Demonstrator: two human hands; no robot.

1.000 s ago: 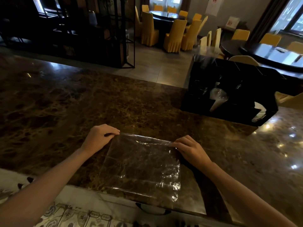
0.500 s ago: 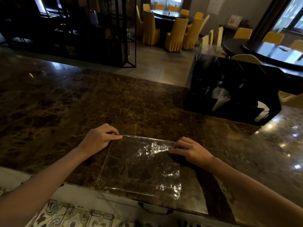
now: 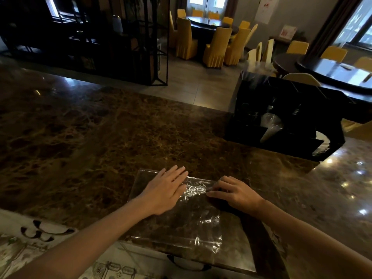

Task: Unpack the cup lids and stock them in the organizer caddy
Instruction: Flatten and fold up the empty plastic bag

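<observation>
My left hand (image 3: 164, 191) lies flat on the clear plastic bag (image 3: 177, 214), fingers straight, pressing its top part down on the brown counter (image 3: 90, 137). My right hand (image 3: 235, 193) has curled fingers pinching the crinkly top edge of the bag. The black caddy (image 3: 285, 117) sits far off to my right
</observation>
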